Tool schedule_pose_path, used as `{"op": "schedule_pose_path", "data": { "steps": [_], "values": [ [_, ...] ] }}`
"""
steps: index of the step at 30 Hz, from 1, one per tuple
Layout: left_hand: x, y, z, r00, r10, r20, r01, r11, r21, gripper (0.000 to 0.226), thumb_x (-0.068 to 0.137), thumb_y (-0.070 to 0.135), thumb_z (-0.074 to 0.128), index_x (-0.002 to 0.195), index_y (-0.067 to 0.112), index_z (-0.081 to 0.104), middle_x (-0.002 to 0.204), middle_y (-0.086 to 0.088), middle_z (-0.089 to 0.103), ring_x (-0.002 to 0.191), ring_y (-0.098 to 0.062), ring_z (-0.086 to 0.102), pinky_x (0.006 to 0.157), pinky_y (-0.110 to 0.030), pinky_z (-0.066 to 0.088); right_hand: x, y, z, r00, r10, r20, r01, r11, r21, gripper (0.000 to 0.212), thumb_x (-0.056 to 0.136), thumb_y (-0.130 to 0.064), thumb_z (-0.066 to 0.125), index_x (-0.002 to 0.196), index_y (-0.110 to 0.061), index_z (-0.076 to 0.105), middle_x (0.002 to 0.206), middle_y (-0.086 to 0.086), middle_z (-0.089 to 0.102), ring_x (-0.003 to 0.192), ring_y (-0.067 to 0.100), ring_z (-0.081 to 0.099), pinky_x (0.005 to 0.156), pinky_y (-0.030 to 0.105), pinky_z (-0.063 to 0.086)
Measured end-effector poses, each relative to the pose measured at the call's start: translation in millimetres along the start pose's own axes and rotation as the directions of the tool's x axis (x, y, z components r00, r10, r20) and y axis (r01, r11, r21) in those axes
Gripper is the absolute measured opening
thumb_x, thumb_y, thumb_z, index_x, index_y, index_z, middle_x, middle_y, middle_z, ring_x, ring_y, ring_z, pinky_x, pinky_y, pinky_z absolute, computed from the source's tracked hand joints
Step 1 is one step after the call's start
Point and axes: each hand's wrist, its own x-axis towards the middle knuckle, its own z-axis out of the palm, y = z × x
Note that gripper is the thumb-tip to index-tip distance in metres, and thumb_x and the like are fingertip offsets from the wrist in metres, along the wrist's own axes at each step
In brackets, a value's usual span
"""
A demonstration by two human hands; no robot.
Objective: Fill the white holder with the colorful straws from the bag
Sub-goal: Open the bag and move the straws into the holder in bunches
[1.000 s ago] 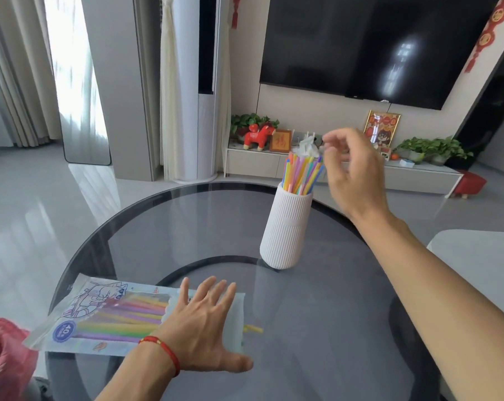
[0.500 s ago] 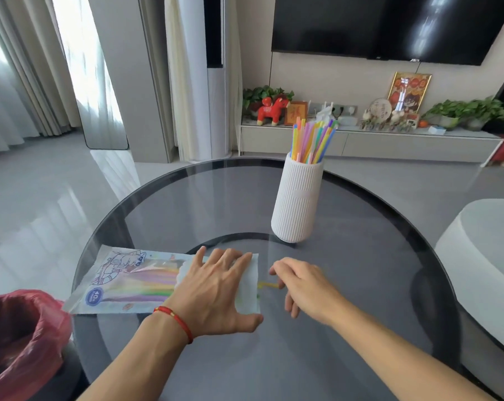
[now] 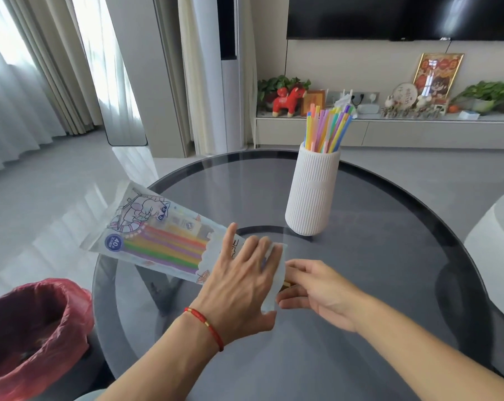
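Observation:
The white ribbed holder (image 3: 313, 195) stands upright on the round glass table (image 3: 395, 273), with several colorful straws (image 3: 329, 128) sticking out of its top. The printed plastic bag (image 3: 158, 235), with more colorful straws inside, slants up off the table toward the left. My left hand (image 3: 239, 282) grips the bag's open end, fingers on top and thumb at its near edge. My right hand (image 3: 320, 290) is at the bag's mouth, and its fingertips pinch the yellow end of a straw (image 3: 287, 283) that pokes out.
A bin lined with a red bag (image 3: 28, 328) sits at the table's lower left edge. A white seat (image 3: 496, 241) borders the table on the right. Beyond the table a low TV console (image 3: 389, 131) carries plants and ornaments.
My right hand came down from the holder to the bag's mouth and closed on a straw end. My left hand went from pressing the bag flat to lifting and tilting it.

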Motion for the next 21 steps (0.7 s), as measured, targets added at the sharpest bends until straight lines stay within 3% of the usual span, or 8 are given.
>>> {"op": "schedule_pose_path", "data": {
  "steps": [5,10,12,17,21],
  "values": [
    [1,-1,-2,0.998,-0.056,-0.023,0.055,0.997,-0.047,0.101,0.066,0.070,0.055,0.143,0.008,0.037,0.134,-0.012,0.045,0.123,-0.032,0.044,0.114,-0.067,0.017,5,9,8,0.983,-0.103,-0.152,0.068,0.973,-0.219,0.018,0.099,-0.021,0.067,0.097,-0.005,0.075,0.083,0.015,0.071,0.060,0.024,0.070,0.055,0.031,0.058],
    [1,-2,0,0.994,-0.101,-0.036,0.097,0.990,-0.105,0.101,0.067,0.077,0.050,0.142,0.010,0.039,0.131,-0.010,0.047,0.120,-0.031,0.046,0.111,-0.066,0.023,5,12,11,0.970,-0.179,-0.164,0.128,0.950,-0.284,0.015,0.097,-0.016,0.071,0.092,-0.011,0.083,0.081,0.013,0.080,0.064,0.025,0.073,0.063,0.033,0.062],
    [1,-6,1,0.992,-0.116,-0.045,0.110,0.988,-0.112,0.098,0.066,0.072,0.051,0.141,0.011,0.040,0.130,-0.009,0.048,0.118,-0.031,0.047,0.112,-0.066,0.024,4,7,6,0.966,-0.190,-0.174,0.140,0.954,-0.265,0.014,0.096,-0.022,0.076,0.095,-0.011,0.085,0.086,0.010,0.083,0.070,0.023,0.076,0.067,0.030,0.063],
    [-2,-13,6,0.980,-0.200,0.005,0.198,0.965,-0.173,0.100,0.061,0.073,0.052,0.144,0.020,0.036,0.134,-0.006,0.046,0.120,-0.029,0.043,0.112,-0.063,0.024,-1,-4,-12,0.961,-0.177,-0.210,0.156,0.981,-0.116,0.015,0.098,-0.003,0.071,0.108,-0.003,0.081,0.101,0.018,0.083,0.078,0.021,0.077,0.066,0.024,0.061],
    [-1,-13,11,0.976,-0.215,0.042,0.219,0.959,-0.181,0.104,0.061,0.080,0.049,0.148,0.028,0.027,0.140,-0.005,0.041,0.125,-0.028,0.039,0.112,-0.064,0.023,-5,-5,-14,0.961,-0.176,-0.211,0.161,0.983,-0.088,0.014,0.095,-0.007,0.075,0.108,-0.003,0.080,0.102,0.021,0.082,0.076,0.021,0.077,0.066,0.024,0.060]
  ]
}}
